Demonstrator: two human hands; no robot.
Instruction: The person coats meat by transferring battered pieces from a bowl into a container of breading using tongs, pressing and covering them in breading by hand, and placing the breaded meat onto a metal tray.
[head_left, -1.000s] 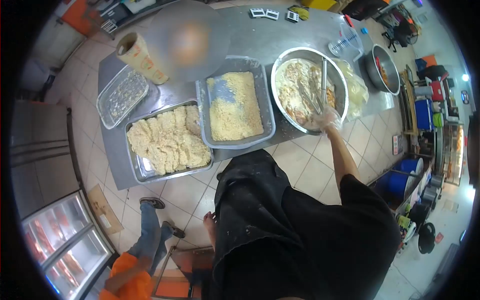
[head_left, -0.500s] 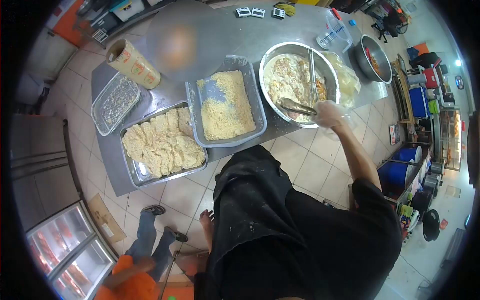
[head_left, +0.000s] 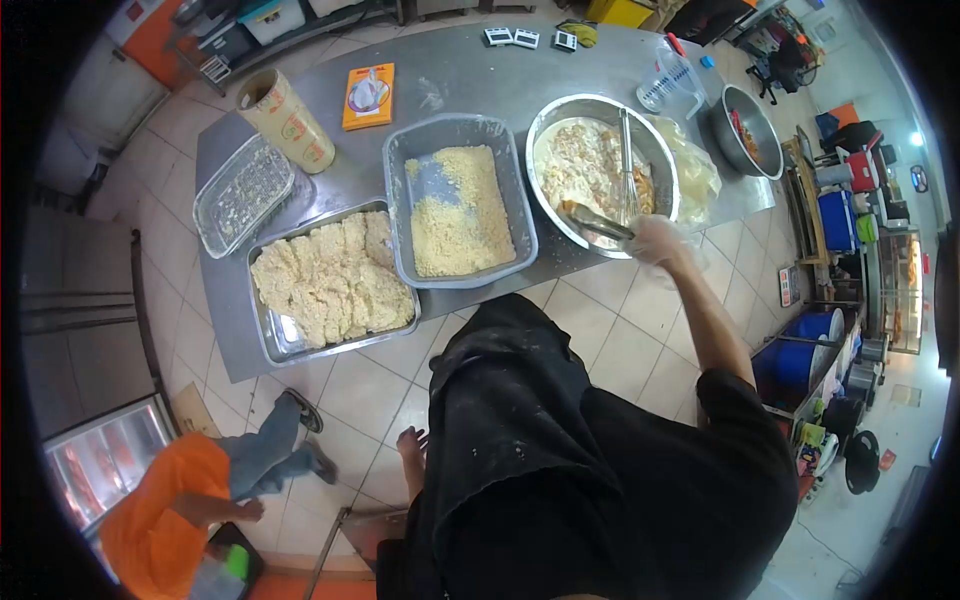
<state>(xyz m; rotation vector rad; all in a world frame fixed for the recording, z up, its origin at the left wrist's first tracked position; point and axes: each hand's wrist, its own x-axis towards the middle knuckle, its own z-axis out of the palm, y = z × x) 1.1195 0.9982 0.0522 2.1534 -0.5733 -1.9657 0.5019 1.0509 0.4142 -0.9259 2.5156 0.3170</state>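
Note:
My right hand (head_left: pixel 657 240), in a clear plastic glove, grips metal tongs (head_left: pixel 598 221). The tongs' tips reach over the near side of a large steel bowl (head_left: pixel 533 150) of pale, wet batter with pieces in it. A whisk (head_left: pixel 627 165) leans inside this bowl. My left hand (head_left: pixel 411 441) hangs low by my apron, bare, its fingers somewhat apart and nothing in them. Left of the bowl stands a grey tub (head_left: pixel 396 172) of yellowish crumbs. Beside the tub, a metal tray (head_left: pixel 268 335) holds crumb-coated pieces packed close together.
A clear crumb-dusted tray (head_left: pixel 207 222), a cardboard-like roll (head_left: pixel 296 125) and an orange packet (head_left: pixel 369 97) occupy the table's left. To the right are a plastic bag (head_left: pixel 690 170), a measuring jug (head_left: pixel 668 82) and another steel bowl (head_left: pixel 738 150). A person in orange (head_left: pixel 165 510) is at lower left.
The person in orange has shifted left. A blurred patch over the table's back is gone, so the orange packet shows. My right hand still holds the tongs at the bowl; the view has shifted slightly.

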